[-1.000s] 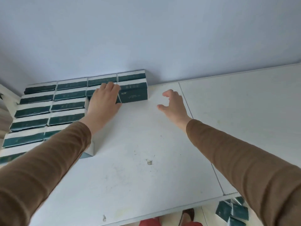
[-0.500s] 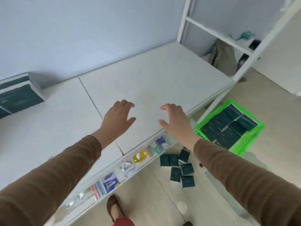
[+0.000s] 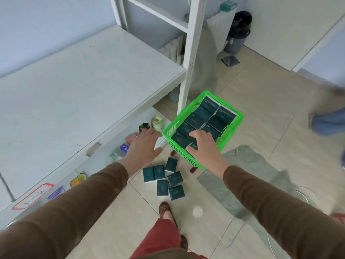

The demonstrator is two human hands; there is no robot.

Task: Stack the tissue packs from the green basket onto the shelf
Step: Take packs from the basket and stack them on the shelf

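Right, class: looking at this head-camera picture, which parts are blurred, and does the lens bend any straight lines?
Head view: the figure at the right edge is smeared by motion; both hands, left hand and right hand, are slightly soft; the green basket and floor packs stay fairly sharp. The wide lens bows the shelf edge. Light is soft, without harsh glare.

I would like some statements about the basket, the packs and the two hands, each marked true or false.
1. The green basket holds dark green tissue packs. True.
2. The right hand is over the basket. True.
3. The left hand grips a pack. False: its fingers are spread and hold nothing.
4. Several loose packs lie on the floor. True.
5. The basket stands on the white shelf. False: it stands beside the shelf, lower down.
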